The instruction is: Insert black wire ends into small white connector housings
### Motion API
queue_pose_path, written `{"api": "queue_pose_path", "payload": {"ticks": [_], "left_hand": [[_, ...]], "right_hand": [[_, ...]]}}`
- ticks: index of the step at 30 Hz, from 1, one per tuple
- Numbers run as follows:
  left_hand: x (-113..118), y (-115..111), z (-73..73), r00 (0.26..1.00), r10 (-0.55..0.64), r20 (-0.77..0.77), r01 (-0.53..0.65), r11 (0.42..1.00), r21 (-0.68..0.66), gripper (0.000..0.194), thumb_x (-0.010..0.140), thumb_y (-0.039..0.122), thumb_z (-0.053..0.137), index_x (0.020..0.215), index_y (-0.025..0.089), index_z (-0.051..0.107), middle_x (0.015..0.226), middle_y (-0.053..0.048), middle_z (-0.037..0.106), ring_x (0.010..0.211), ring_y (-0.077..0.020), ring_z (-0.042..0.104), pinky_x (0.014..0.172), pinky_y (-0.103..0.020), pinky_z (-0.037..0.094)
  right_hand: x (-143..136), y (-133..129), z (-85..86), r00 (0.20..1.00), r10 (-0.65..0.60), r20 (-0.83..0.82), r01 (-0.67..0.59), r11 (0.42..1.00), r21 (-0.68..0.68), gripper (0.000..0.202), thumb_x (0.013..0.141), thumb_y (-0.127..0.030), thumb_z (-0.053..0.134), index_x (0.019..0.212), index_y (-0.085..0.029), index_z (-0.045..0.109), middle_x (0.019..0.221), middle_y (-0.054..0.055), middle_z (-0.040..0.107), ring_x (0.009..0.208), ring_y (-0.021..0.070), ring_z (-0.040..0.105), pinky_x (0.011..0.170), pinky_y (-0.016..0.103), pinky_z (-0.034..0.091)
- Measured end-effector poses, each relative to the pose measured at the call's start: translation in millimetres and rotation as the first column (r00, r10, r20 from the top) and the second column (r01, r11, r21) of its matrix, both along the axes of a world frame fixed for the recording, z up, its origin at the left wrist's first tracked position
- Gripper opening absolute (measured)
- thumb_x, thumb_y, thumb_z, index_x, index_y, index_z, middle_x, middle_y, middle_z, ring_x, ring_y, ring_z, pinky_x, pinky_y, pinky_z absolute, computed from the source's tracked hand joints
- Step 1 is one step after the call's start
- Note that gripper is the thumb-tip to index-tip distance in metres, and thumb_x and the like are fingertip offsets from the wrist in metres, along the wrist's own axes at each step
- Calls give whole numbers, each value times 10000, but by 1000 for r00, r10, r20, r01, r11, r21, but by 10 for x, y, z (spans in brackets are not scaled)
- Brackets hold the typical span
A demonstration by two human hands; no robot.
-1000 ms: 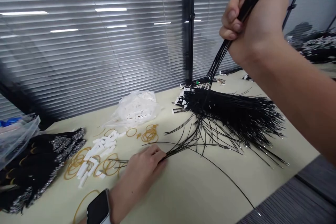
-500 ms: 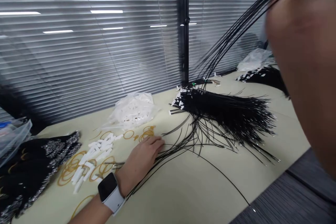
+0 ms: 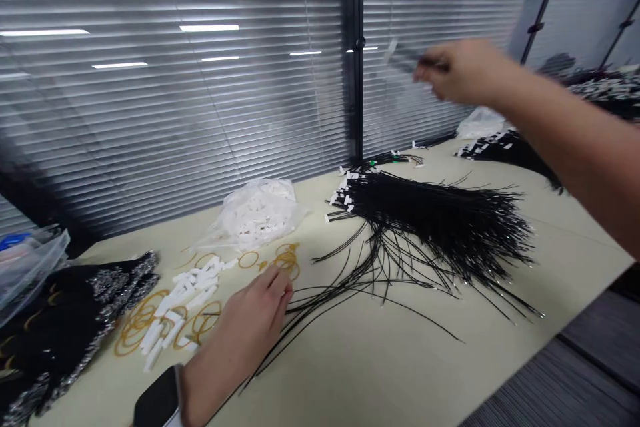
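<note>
Presently the left hand (image 3: 255,317) presses fingers flat on loose thin black wires (image 3: 320,300) lying on the smooth beige table (image 3: 400,373). Raised right hand (image 3: 457,73), blurred, pinches something dark; one glossy wire heap (image 3: 440,213) lies beyond.

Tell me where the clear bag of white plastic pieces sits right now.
The bag lies mid-table near the blinds, behind the rubber bands and left of the black wire pile.

Bare worktop (image 3: 380,373) along the near edge, black wire pile (image 3: 440,213) blocking the right middle, loose wires (image 3: 350,287) fanning across the centre, rubber bands (image 3: 150,320) and white connectors (image 3: 190,283) littering the left, window blinds (image 3: 175,113) closing the far side
</note>
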State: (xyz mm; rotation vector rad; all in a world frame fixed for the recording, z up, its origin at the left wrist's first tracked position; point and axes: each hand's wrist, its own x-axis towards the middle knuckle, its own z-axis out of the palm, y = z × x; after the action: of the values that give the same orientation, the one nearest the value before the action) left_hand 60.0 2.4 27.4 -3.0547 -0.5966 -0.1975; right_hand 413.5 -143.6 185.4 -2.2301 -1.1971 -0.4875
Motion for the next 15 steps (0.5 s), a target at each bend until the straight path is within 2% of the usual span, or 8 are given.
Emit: {"api": "queue_pose_path", "payload": {"ticks": [2,4,6,8,10,12,13,15], "left_hand": [[-104,-23,15,1000,17,-26,-17,1000,0,225,906,204,296,796,198,493,819,-33,551,686,-197,578,604,-343,443],[-205,-34,-15,998,27,-53,-27,1000,-2,211,891,188,312,789,199,496,810,-31,550,709,-199,583,616,-340,450],[-295,-41,-69,996,38,-75,-38,999,-1,210,881,176,315,773,195,494,807,-39,547,715,-202,583,626,-347,455],[-360,-51,-117,994,53,-93,-53,999,3,216,878,175,309,765,190,494,808,-50,544,717,-209,580,633,-363,457],[-391,-71,-140,993,61,-99,-61,998,-4,231,886,199,303,768,191,501,813,-55,544,733,-216,576,655,-380,459],[-389,-101,-142,996,53,-78,-55,998,-28,218,891,286,335,836,192,524,871,-68,551,802,-236,568,704,-402,462],[-379,-116,-142,997,46,-60,-49,998,-46,226,881,348,369,899,191,531,917,-77,552,847,-249,558,734,-417,461],[-353,-138,-146,999,32,-31,-34,996,-85,328,839,446,442,1025,185,514,1006,-97,540,919,-272,534,780,-439,457]], "right_hand": [[145,157,-292,1000,6,-5,-6,992,-124,342,875,-358,495,1135,-136,509,1150,89,518,1028,227,515,861,449,423],[175,284,-653,996,84,-32,-89,969,-231,299,873,-315,511,1121,-148,519,1140,85,529,977,194,543,829,406,459],[56,347,-1003,978,198,-64,-208,935,-288,297,874,-315,509,1122,-152,519,1146,83,526,983,196,541,831,405,459],[-199,344,-1275,930,345,-128,-368,870,-327,295,873,-335,508,1106,-155,531,1102,73,555,950,183,557,817,391,464],[-525,306,-1451,845,494,-203,-534,772,-345,339,862,-383,501,1119,-167,550,1037,62,597,907,166,578,789,317,471],[-833,272,-1550,752,611,-248,-657,662,-362,304,839,-359,525,1095,-206,586,1056,45,595,937,162,566,803,271,451],[-958,264,-1583,718,646,-259,-691,618,-375,283,832,-309,532,1093,-216,591,1052,39,594,947,163,558,819,270,436],[-1126,275,-1636,687,676,-266,-717,572,-397,236,799,-191,534,1019,-199,621,988,46,601,914,170,557,786,269,432]]}}
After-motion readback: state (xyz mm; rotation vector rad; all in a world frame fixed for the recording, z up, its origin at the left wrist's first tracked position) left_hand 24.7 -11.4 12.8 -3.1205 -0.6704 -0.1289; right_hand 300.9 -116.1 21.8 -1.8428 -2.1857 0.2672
